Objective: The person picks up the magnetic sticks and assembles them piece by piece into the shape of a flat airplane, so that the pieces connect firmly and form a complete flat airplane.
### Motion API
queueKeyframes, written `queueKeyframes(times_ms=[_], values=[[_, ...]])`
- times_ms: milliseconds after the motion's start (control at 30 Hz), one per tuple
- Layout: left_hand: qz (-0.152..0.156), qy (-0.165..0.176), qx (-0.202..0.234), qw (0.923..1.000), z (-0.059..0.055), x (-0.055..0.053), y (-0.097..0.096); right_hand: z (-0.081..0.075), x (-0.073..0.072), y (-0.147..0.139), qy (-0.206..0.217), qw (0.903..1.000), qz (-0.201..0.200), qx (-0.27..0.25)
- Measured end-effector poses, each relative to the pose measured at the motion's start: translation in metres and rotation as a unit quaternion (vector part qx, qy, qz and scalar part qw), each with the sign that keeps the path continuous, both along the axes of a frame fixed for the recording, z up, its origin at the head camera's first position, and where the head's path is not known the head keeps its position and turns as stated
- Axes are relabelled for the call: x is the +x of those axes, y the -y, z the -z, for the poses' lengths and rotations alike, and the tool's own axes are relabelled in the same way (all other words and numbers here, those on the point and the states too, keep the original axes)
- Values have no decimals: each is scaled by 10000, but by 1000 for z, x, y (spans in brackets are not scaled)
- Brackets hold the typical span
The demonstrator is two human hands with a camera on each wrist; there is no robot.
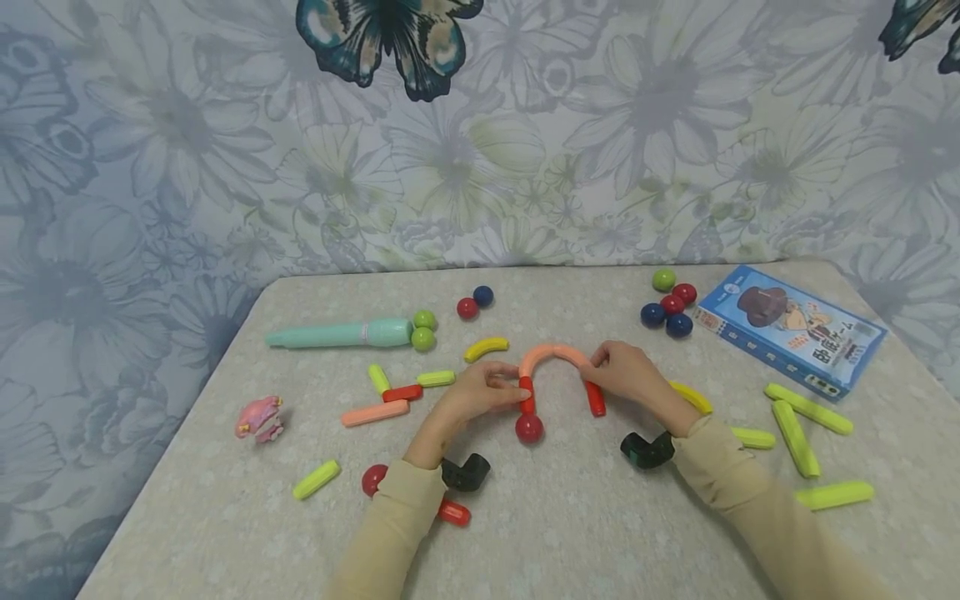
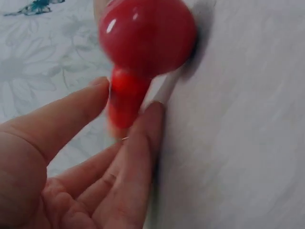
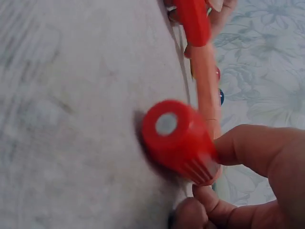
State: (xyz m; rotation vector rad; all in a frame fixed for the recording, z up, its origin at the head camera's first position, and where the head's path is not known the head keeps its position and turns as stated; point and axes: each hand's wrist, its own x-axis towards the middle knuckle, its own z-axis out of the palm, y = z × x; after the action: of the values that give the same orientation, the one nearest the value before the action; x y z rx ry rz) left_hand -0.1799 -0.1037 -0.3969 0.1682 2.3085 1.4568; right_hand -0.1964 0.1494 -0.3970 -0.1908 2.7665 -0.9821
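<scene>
In the head view, orange curved rods (image 1: 553, 351) form an arch with a red magnetic rod at each leg. My left hand (image 1: 478, 392) pinches the left red rod (image 2: 127, 98) between thumb and fingers. A big red ball (image 1: 529, 428) sits at that rod's near end. My right hand (image 1: 624, 372) pinches the right red rod (image 1: 596, 399) near its join with the orange curve. A pale grey disc (image 3: 166, 124) shows in that rod's free end in the right wrist view. The arch lies on or close over the table cloth (image 1: 547, 525).
A mint green stick (image 1: 341, 333) lies at the back left near two green balls (image 1: 423, 329). Several yellow-green rods (image 1: 797, 439) lie at right, below a blue box (image 1: 791, 329). A pink figure (image 1: 260, 418) stands at left. More balls (image 1: 672, 305) rest at the back.
</scene>
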Motion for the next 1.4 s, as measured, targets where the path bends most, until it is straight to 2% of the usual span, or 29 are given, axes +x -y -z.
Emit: queueKeyframes(times_ms=[67, 100, 200, 267, 333, 433, 533, 633, 667, 733, 833, 900, 933, 967, 1033, 1133, 1200, 1267, 1333, 1400], values=[[-107, -520, -351, 9980, -11, -3, 10, -2, 1, -1, 53, 10000, 8, -71], [-252, -822, -576, 9946, -17, -5, 18, -4, 1, -2, 30, 9999, 14, -112], [-679, -1543, -1102, 9795, -34, -21, 47, -3, 2, -6, 298, 9985, 53, -457], [-735, -1807, -1588, 9678, -40, -33, 67, -1, 1, -9, 614, 9951, 104, -766], [-544, -1872, -2011, 9600, -42, -41, 81, 2, 0, -12, 1053, 9870, 201, -1199], [-29, -2076, -2562, 9441, -41, -50, 90, 4, 0, -13, 1505, 9711, 288, -1829], [319, -2432, -3143, 9171, -38, -53, 89, 5, 1, -14, 1797, 9563, 356, -2279], [424, -2624, -3769, 8873, -35, -54, 84, 6, 2, -16, 1981, 9426, 373, -2662], [423, -2635, -3930, 8800, -35, -54, 82, 7, 2, -17, 2030, 9379, 376, -2787], [397, -2648, -4123, 8708, -35, -53, 78, 8, 3, -20, 2118, 9285, 351, -3030], [354, -2721, -4216, 8643, -33, -52, 75, 10, 4, -24, 2198, 9196, 276, -3244], [319, -2803, -4140, 8654, -32, -52, 74, 11, 5, -27, 2216, 9160, 208, -3338], [299, -2849, -4009, 8702, -32, -50, 73, 12, 5, -27, 2228, 9141, 177, -3384], [256, -2847, -3803, 8796, -31, -48, 72, 12, 5, -28, 2242, 9118, 153, -3437], [135, -2825, -3125, 9068, -31, -42, 66, 14, 6, -30, 2264, 9069, 102, -3551], [93, -2674, -1709, 9483, -29, -26, 47, 15, 6, -31, 2319, 8993, -12, -3707], [217, -2446, -801, 9661, -26, -11, 28, 16, 7, -32, 2368, 8942, -97, -3797], [471, -2174, -154, 9748, -22, 4, 8, 16, 8, -32, 2432, 8888, -156, -3882], [698, -1905, 206, 9790, -17, 18, -12, 16, 8, -32, 2481, 8840, -182, -3958], [844, -1683, 368, 9814, -13, 29, -28, 17, 9, -31, 2508, 8804, -202, -4020]])
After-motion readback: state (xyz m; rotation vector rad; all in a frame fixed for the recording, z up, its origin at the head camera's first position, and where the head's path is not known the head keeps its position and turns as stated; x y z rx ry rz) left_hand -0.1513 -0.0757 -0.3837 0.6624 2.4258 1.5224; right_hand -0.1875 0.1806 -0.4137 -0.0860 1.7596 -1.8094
